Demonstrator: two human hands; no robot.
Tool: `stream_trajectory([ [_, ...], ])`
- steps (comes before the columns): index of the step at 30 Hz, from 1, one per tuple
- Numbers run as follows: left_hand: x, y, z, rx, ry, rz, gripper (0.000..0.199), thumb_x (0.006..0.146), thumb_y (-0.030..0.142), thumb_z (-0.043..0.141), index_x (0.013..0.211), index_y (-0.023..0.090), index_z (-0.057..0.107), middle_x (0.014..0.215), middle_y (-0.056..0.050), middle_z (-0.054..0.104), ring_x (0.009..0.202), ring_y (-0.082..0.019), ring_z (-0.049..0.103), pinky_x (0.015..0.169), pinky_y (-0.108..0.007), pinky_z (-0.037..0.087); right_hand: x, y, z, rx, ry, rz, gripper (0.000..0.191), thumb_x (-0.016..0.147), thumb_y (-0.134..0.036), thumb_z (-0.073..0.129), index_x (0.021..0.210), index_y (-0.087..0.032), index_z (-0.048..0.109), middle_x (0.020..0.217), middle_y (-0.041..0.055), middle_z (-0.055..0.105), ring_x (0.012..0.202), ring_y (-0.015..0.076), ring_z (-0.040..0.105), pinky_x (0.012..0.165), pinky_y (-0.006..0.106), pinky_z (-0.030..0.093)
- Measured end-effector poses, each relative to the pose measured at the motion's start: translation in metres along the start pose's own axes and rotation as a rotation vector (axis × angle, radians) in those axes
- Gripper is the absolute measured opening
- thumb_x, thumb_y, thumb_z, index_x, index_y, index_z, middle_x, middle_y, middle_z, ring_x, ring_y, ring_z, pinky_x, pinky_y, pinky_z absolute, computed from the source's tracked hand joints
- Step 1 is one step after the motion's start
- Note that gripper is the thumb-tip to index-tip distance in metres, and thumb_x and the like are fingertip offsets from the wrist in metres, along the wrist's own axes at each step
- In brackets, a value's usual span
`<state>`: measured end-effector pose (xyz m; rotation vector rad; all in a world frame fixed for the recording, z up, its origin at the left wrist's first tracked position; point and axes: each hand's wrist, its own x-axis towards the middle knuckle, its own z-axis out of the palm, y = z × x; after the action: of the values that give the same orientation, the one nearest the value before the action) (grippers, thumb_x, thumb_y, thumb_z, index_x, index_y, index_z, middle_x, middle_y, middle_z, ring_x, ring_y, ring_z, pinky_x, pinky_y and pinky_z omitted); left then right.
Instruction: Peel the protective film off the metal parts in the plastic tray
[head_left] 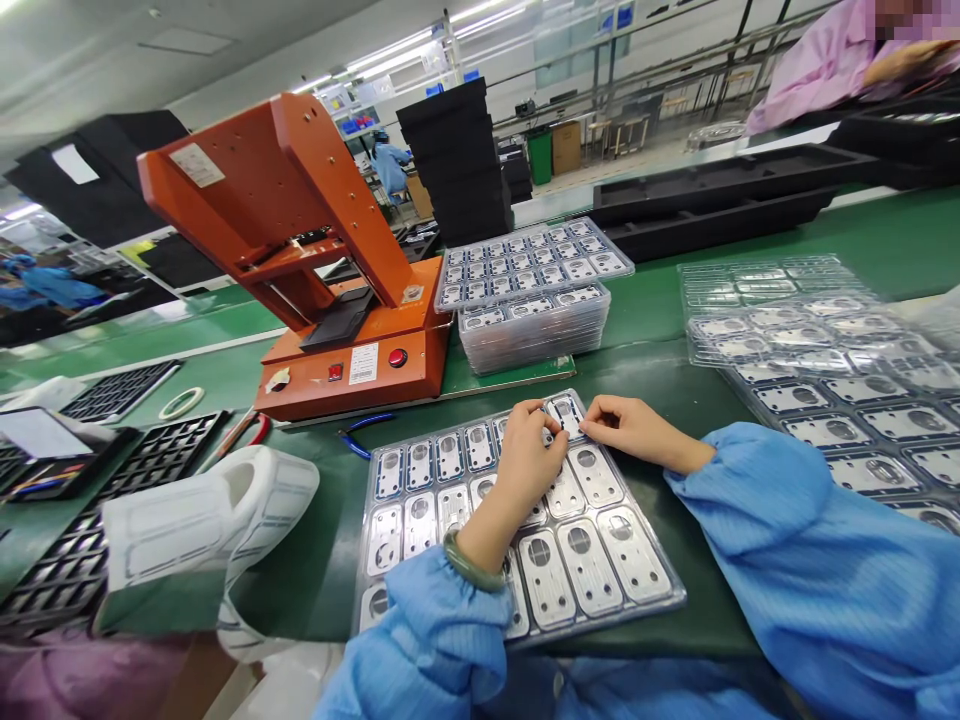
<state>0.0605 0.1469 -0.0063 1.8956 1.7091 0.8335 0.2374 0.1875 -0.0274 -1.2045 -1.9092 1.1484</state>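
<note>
A clear plastic tray [660, 606] lies on the green bench in front of me, holding rows of silver metal plates [628, 555] with round windows and small holes. Plates in the far row carry blue edging. My left hand [529, 455], a green bangle on its wrist, reaches over the tray with fingers curled together by the far right corner. At that corner a blue-edged plate [564, 414] sits between my hands. My right hand [628, 430] pinches at its right edge. What lies within either set of fingertips is too small to make out.
An orange press machine [352, 340] stands behind, beside stacked plate trays [532, 330]. More trays [847, 400] lie at right. A roll of white labels [262, 490], blue-handled pliers [352, 440] and black trays [165, 450] are at left. A pink-sleeved person [817, 70] works at far right.
</note>
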Motion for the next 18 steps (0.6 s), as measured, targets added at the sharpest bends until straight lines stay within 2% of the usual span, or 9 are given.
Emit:
stream_trajectory([
  [10, -0.001, 0.000, 0.003, 0.037, 0.018, -0.013, 0.008, 0.076, 0.015, 0.061, 0.072, 0.019, 0.055, 0.111, -0.010, 0.051, 0.116, -0.025, 0.048, 0.099, -0.042, 0.037, 0.003, 0.000, -0.001, -0.033, -0.051, 0.060, 0.027, 0.068, -0.044, 0.066, 0.068, -0.018, 0.058, 0.064, -0.0016, 0.058, 0.061, 0.0137, 0.051, 0.058, 0.026, 0.038],
  [18, 0.002, -0.003, 0.005, 0.047, 0.015, 0.019, 0.009, 0.075, 0.014, 0.061, 0.072, 0.019, 0.054, 0.106, -0.009, 0.051, 0.111, -0.026, 0.049, 0.099, -0.044, 0.036, 0.010, -0.003, -0.001, -0.115, -0.080, 0.070, 0.020, 0.067, -0.035, 0.066, 0.066, -0.018, 0.055, 0.063, -0.0018, 0.058, 0.060, 0.0140, 0.051, 0.056, 0.025, 0.037],
])
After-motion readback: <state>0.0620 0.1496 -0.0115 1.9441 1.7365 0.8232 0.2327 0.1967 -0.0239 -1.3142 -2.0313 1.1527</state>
